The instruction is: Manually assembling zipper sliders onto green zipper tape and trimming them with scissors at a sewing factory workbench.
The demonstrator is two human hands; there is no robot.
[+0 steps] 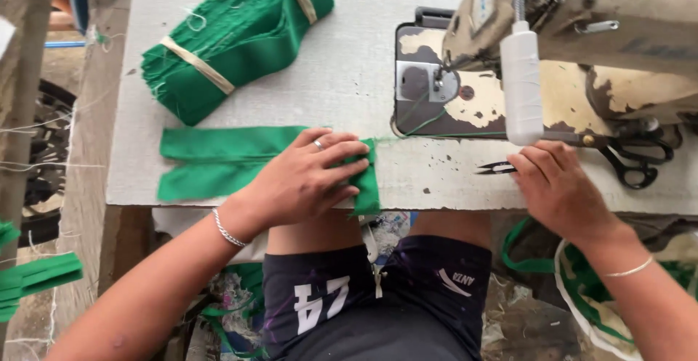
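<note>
In the head view, nearest the camera, the left hand (pixel 309 175) lies flat, fingers spread, pressing green cloth strips (pixel 218 161) on the tabletop (pixel 349 70). Their long axis runs left to right, extending left from under that hand. The right hand (pixel 556 186) pinches small black snips (pixel 498 167) just right of the strips' end. A tied green bundle (pixel 236 34) lies behind; the sewing machine (pixel 552 48) stands right.

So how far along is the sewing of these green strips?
Done: hard to tell; nothing finished shows. In hand: the left hand presses green strips flat, thread running to the sewing machine; the right hand touches small snips. Left: a tied green bundle waits.
</note>
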